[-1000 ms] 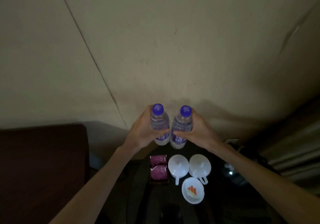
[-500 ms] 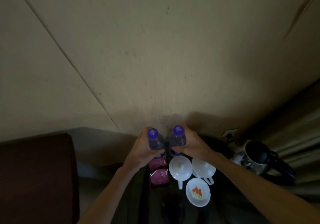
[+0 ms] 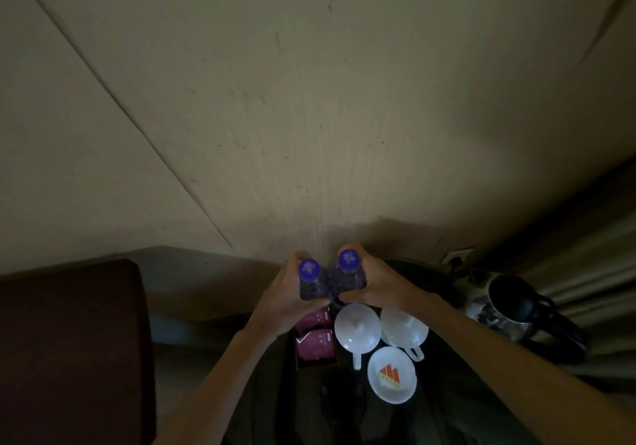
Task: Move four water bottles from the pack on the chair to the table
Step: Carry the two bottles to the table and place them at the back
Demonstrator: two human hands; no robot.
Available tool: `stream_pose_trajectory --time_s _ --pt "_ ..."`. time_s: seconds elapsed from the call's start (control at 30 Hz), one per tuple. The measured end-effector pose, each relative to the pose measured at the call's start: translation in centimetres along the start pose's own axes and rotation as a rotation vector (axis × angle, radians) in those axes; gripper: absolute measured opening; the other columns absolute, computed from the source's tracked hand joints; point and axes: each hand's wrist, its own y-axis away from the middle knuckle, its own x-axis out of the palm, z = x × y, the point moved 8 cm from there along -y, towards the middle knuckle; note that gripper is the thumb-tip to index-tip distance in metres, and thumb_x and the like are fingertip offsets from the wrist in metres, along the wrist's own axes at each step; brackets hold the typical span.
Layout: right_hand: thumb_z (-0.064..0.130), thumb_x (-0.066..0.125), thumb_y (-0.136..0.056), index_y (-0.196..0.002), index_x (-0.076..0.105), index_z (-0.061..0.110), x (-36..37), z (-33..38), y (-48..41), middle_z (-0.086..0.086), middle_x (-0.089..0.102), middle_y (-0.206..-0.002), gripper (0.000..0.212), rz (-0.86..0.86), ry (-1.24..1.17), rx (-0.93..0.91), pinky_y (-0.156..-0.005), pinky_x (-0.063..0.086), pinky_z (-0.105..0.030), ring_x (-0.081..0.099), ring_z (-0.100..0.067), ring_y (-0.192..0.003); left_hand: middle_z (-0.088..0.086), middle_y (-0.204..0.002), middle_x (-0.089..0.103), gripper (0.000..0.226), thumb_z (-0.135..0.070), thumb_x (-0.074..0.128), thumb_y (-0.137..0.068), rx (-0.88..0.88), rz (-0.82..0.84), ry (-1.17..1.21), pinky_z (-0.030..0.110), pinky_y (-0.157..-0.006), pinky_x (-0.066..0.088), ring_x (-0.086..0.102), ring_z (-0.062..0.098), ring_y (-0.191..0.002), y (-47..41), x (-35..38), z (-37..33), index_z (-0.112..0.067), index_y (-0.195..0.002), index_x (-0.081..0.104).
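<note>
Gripping one water bottle each, the left hand (image 3: pixel 282 301) wraps the left bottle (image 3: pixel 311 281) and the right hand (image 3: pixel 377 288) the right bottle (image 3: pixel 349 272), upright and touching at the far edge of the dark table (image 3: pixel 444 410), just beyond two white lidded cups (image 3: pixel 358 329).

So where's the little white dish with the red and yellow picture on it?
In the head view, the white dish sits on the dark table, low and right of centre, just in front of the two lidded white cups.

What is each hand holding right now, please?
Left hand: closed around the left water bottle.
Right hand: closed around the right water bottle.
</note>
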Motion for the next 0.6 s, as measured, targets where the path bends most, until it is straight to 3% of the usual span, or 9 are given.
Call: stream_pose_trajectory --time_s 0.07,0.13,0.17,0.23,0.3,0.37,0.5,0.6 --pt "-0.003 0.073 -0.082 -0.111 0.051 0.0 0.0 0.3 0.5 -0.019 0.061 -0.106 0.036 0.003 0.002 0.008 -0.098 0.05 -0.039 0.066 -0.017 -0.099 -0.009 -0.106 0.061 0.066 -0.041 0.086 -0.056 -0.023 -0.003 0.047 0.047 -0.084 0.057 0.064 0.005 -0.094 0.2 0.0 0.3 -0.051 -0.106 0.042" --pt "0.0 0.077 -0.08 -0.129 0.045 -0.002 -0.2 1.3 1.5 -0.021 0.059 -0.122 0.059 -0.007 -0.008 -0.008 -0.097 0.048 -0.027 0.06 -0.028 -0.115 -0.012 -0.117 0.061 0.084 -0.049 0.089 -0.053 -0.081 0.008 0.043 0.047 -0.092 0.054 0.064 0.006 -0.104 0.6 -0.1 0.6 -0.053 -0.118 0.036" --pt "0.002 0.079 -0.079 -0.133 0.042 -0.002 -0.4 1.5 2.0 -0.02 0.056 -0.128 0.066 -0.019 -0.016 -0.003 -0.097 0.046 -0.022 0.057 -0.028 -0.119 -0.013 -0.125 0.058 0.099 -0.057 0.088 -0.05 -0.12 0.009 0.024 0.046 -0.098 0.05 0.06 0.007 -0.112 0.9 -0.3 0.7 -0.05 -0.129 0.029" --pt "0.011 0.083 -0.076 -0.138 0.039 0.005 -1.1 1.9 2.7 -0.014 0.048 -0.137 0.076 -0.049 -0.017 0.032 -0.103 0.045 -0.03 0.051 -0.025 -0.126 -0.013 -0.135 0.052 0.115 -0.07 0.084 -0.049 -0.171 -0.006 0.014 0.048 -0.104 0.045 0.054 0.01 -0.122 1.6 -1.0 0.4 -0.046 -0.14 0.017" --pt "0.022 0.085 -0.074 -0.144 0.033 0.013 -2.0 2.4 4.1 -0.009 0.04 -0.145 0.087 -0.065 -0.028 0.077 -0.109 0.043 -0.042 0.044 -0.022 -0.133 -0.011 -0.139 0.048 0.109 -0.08 0.073 -0.055 -0.155 -0.028 0.002 0.049 -0.106 0.043 0.05 0.01 -0.126 2.5 -2.4 -1.2 -0.042 -0.142 0.018" --pt "0.031 0.084 -0.075 -0.15 0.026 0.017 -3.6 3.5 6.3 -0.007 0.033 -0.152 0.095 -0.095 -0.031 0.109 -0.113 0.039 -0.047 0.038 -0.022 -0.139 -0.012 -0.143 0.044 0.096 -0.082 0.061 -0.065 -0.082 -0.072 -0.03 0.043 -0.109 0.04 0.045 0.007 -0.13 3.4 -4.5 -4.4 -0.04 -0.142 0.023" --pt "0.043 0.072 -0.085 -0.149 0.032 0.019 -9.1 6.5 12.8 -0.003 0.038 -0.153 0.08 -0.25 0.011 0.156 -0.114 0.037 -0.04 0.038 -0.02 -0.14 -0.01 -0.132 0.05 0.056 -0.059 0.054 -0.082 0.189 -0.146 -0.088 0.036 -0.109 0.04 0.048 0.008 -0.127 4.4 -8.1 -14.9 -0.035 -0.131 0.042" --pt "0.043 0.066 -0.09 -0.141 0.045 0.019 -14.4 9.3 20.3 0.0 0.054 -0.138 0.06 -0.433 0.041 0.167 -0.103 0.041 -0.028 0.05 -0.015 -0.127 -0.014 -0.122 0.054 0.04 -0.056 0.046 -0.088 0.335 -0.094 -0.169 0.03 -0.102 0.042 0.051 0.003 -0.118 6.0 -7.2 -24.7 -0.034 -0.12 0.053"
